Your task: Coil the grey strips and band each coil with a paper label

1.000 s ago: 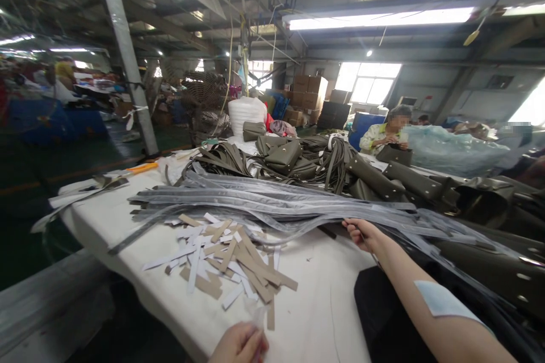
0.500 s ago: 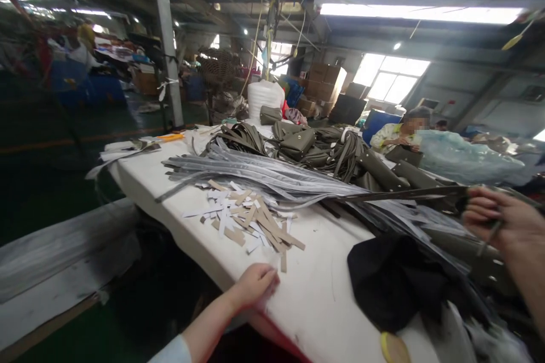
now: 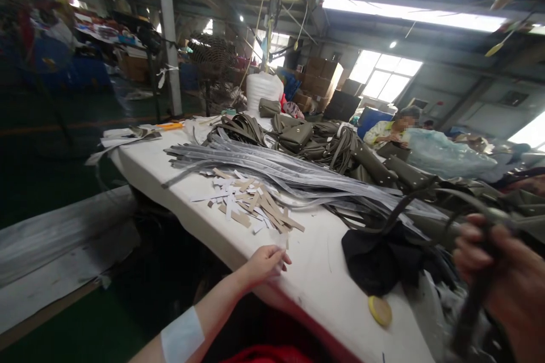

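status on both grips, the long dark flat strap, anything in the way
Right grip, blurred: holding the strap. Left grip: at edge of white table, contents unclear. Possibly in the way: crumpled black cloth between them.

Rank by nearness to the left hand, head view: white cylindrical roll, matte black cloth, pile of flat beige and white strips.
Nearest the left hand first:
1. Pile of flat beige and white strips: just beyond it.
2. Matte black cloth: to its right.
3. White cylindrical roll: far back, upper middle.

no legible text, no readable labels, numbers or signs
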The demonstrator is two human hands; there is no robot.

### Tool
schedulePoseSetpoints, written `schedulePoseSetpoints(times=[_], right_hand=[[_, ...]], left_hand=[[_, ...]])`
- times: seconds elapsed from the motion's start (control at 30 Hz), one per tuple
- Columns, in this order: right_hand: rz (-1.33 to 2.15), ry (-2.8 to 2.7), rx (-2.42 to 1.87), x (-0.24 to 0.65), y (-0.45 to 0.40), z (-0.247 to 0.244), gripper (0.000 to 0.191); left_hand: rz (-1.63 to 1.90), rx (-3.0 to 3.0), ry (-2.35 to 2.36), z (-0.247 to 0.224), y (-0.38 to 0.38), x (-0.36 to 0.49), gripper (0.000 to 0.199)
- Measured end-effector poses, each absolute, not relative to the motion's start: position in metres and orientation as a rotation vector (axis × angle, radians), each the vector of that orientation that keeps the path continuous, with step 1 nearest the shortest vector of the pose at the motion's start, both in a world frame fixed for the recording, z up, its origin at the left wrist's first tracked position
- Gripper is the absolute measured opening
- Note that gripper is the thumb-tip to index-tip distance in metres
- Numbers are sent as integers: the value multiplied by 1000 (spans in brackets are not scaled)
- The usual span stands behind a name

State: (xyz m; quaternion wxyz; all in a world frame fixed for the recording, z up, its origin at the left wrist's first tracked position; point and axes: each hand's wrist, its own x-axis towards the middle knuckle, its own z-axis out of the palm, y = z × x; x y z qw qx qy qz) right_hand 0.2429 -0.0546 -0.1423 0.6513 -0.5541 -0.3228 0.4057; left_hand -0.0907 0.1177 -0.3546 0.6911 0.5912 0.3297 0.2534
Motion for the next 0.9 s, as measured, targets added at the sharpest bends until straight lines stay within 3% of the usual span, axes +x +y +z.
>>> schedulePoseSetpoints(times=[0.03,0.17,0.33,0.47,0.57,0.67,0.9], right_hand=[[859,-702,-1228,211,-54,-159,16],[1030,-742,-1266,83,-35,-242,34],[1250,-972,-1302,7,-12,-302,43],[1403,-1120,-1292,-7,-8,-314,50],[1452,-1178,-1316,-4,-5,-315,45],[1479,-954,-1340,8,3,-313,47],[1736,-419,-995,18,28,-311,42]], left_hand=[[571,1297,685,-344,110,-98,60],[687,1152,478,-294,83,-136,49],[784,1048,472,-270,63,-164,43],[690,931,445,-291,55,-159,45],[808,1014,502,-299,59,-161,43],[868,1220,530,-288,70,-175,43],[477,1789,366,-256,69,-189,45]])
